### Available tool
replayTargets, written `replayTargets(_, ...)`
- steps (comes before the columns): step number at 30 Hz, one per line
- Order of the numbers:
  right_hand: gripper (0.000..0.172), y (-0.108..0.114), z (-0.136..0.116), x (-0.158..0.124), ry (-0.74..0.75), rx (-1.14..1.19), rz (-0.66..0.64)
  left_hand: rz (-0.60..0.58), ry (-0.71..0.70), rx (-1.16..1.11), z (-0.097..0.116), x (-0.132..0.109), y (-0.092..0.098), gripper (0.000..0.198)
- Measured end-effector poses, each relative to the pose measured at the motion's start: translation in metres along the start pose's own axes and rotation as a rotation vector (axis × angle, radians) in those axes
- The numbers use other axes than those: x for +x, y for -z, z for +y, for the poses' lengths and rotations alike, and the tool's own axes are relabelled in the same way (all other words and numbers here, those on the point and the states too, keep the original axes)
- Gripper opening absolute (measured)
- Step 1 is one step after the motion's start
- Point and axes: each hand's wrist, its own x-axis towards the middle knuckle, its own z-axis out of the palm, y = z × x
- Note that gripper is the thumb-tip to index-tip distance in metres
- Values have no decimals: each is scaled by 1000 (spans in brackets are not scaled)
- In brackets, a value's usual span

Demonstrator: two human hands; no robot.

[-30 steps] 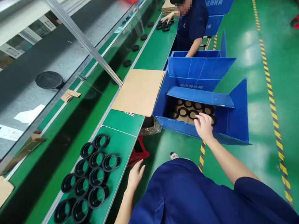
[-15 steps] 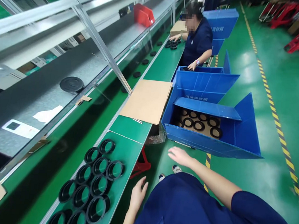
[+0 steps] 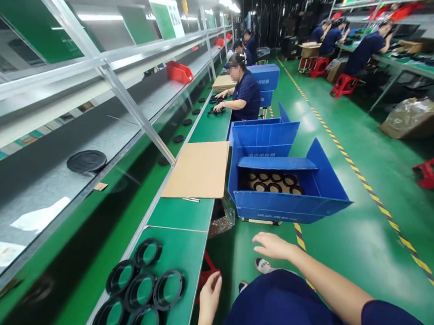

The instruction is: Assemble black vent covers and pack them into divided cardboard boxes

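Observation:
My left hand (image 3: 209, 296) hangs beside the bench edge, fingers loosely curved and holding nothing. To its left, several black rings (image 3: 169, 290) stand on the green bench top (image 3: 183, 215). My right hand (image 3: 273, 245) is held out over the floor in front of my body, open, palm down, with nothing in it. Beyond it stands an open blue box (image 3: 273, 204), with several black rings (image 3: 274, 187) lying on cardboard inside. Neither hand touches the box or the rings.
Flat cardboard sheets (image 3: 197, 170) lie on the bench. A co-worker (image 3: 246, 93) handles black parts farther along. A red stool (image 3: 208, 268) is under the bench edge. Black discs (image 3: 178, 139) lie on the belt; a slanted metal post (image 3: 138, 112) rises beside it.
My view has lifted and turned, showing more of the room. Both hands stay empty; the left hand's fingers have curled slightly. The co-worker's hand has moved from a blue box to the bench.

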Motion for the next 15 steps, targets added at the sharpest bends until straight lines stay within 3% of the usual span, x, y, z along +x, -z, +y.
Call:
replayTargets(6, 33, 39, 19, -21, -98, 623, 310, -37, 298, -372, 33, 23, -17, 22)
replayTargets(8, 31, 60, 35, -23, -153, 852, 435, -32, 329, -407, 46, 25, -26, 18)
replayTargets(12, 22, 113, 87, -23, -240, 1167, 709, -65, 334, -404, 70, 29, -46, 17)
replayTargets(15, 17, 157, 147, -15, -316, 1372, 869, -31, 352, -391, 83, 36, -63, 16)
